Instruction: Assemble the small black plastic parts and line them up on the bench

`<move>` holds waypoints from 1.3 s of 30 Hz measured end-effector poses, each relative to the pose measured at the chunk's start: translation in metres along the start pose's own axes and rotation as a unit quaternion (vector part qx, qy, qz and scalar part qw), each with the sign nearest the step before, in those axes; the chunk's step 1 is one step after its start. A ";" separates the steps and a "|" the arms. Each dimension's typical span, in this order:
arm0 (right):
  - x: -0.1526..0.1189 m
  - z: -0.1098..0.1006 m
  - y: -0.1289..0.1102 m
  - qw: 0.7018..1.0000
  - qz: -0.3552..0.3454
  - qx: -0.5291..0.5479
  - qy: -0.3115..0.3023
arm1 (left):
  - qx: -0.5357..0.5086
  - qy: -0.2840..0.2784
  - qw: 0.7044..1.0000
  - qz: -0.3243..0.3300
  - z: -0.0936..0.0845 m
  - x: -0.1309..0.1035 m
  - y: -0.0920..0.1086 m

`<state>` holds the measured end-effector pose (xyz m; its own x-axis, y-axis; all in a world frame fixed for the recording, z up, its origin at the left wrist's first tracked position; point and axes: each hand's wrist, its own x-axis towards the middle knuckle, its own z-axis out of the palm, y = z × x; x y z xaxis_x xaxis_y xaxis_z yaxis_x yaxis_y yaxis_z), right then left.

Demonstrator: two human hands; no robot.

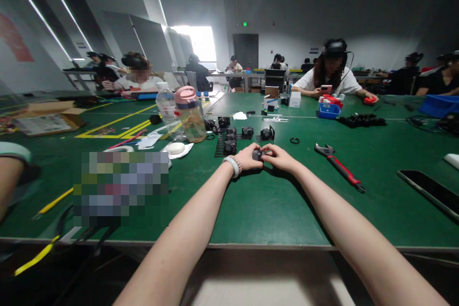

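My left hand [248,157] is closed around a small black part [257,155] just above the green table [265,210]. From the right, my right hand [278,158] pinches the same part with thumb and forefinger. Just beyond my hands several similar black parts [230,144] stand in a group, some beside black comb-like strips. Another black part [266,133] sits a little to their right, and a black ring [294,140] lies flat farther right.
An adjustable wrench [340,168] with a red handle and a phone [430,192] lie to the right. Bottles [191,114], a white round case [176,148] and papers stand or lie to the left. Across the table are a blue bin [329,109] and a person [332,74].
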<state>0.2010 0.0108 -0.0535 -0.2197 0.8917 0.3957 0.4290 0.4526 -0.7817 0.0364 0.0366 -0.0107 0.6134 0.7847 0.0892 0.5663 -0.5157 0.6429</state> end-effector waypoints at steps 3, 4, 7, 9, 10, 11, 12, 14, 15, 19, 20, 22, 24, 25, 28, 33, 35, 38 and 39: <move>0.000 -0.001 -0.002 1.000 0.003 -0.021 0.005 | -0.002 0.003 1.000 0.004 0.000 0.000 0.000; 0.000 -0.001 -0.003 1.000 0.003 -0.030 0.009 | -0.003 0.005 1.000 0.004 0.000 0.000 0.000; 0.000 0.000 -0.005 0.999 0.003 -0.052 0.016 | -0.007 0.005 1.000 0.000 -0.001 -0.001 0.001; 0.000 0.000 -0.006 0.998 0.004 -0.058 0.016 | -0.006 0.002 1.000 -0.005 -0.001 -0.002 0.003; 0.000 0.000 -0.006 0.998 0.006 -0.060 0.015 | -0.005 0.001 1.000 -0.007 -0.001 -0.002 0.003; 0.000 0.000 -0.006 0.998 0.008 -0.061 0.015 | -0.004 0.002 1.000 -0.008 -0.001 -0.002 0.003; 0.000 0.000 -0.005 0.998 0.011 -0.062 0.016 | -0.004 0.003 1.000 -0.007 -0.001 -0.002 0.004; 0.001 0.000 -0.005 0.998 0.016 -0.065 0.020 | -0.007 0.004 1.000 -0.004 -0.001 -0.002 0.004; 0.001 0.000 -0.005 0.997 0.018 -0.067 0.021 | -0.010 0.003 1.000 -0.003 -0.001 -0.002 0.004; 0.001 0.000 -0.006 0.997 0.020 -0.070 0.022 | -0.023 0.002 1.000 -0.005 -0.001 -0.002 0.003; 0.001 0.000 -0.007 0.997 0.019 -0.069 0.021 | -0.024 0.001 1.000 -0.007 -0.001 -0.001 0.002; 0.001 0.000 -0.008 0.997 0.018 -0.069 0.020 | -0.020 0.002 1.000 -0.011 -0.001 -0.001 0.001; 0.001 0.000 -0.008 0.997 0.017 -0.069 0.017 | -0.011 0.003 1.000 -0.010 0.000 0.000 -0.001; 0.001 0.000 -0.007 0.997 0.018 -0.067 0.015 | -0.007 0.003 1.000 -0.007 0.001 0.001 -0.002; 0.002 0.000 -0.005 0.998 0.024 -0.047 0.014 | -0.001 0.005 1.000 0.000 0.002 0.002 -0.006; 0.000 -0.001 -0.004 0.999 0.012 0.034 -0.005 | 0.003 0.003 1.000 0.013 0.003 0.005 -0.013; -0.001 -0.001 -0.005 0.998 0.002 0.067 -0.020 | 0.006 0.002 1.000 0.017 0.004 0.006 -0.015; -0.001 -0.001 -0.005 0.996 -0.006 0.084 -0.029 | 0.009 0.004 1.000 0.022 0.005 0.008 -0.017; -0.001 -0.001 -0.004 0.996 -0.008 0.083 -0.030 | 0.008 0.004 1.000 0.023 0.005 0.008 -0.018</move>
<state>0.2002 0.0080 -0.0503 -0.2785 0.8808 0.3830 0.2750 0.4552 -0.8469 0.0337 0.0502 -0.0249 0.6338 0.7634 0.1246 0.5465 -0.5560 0.6262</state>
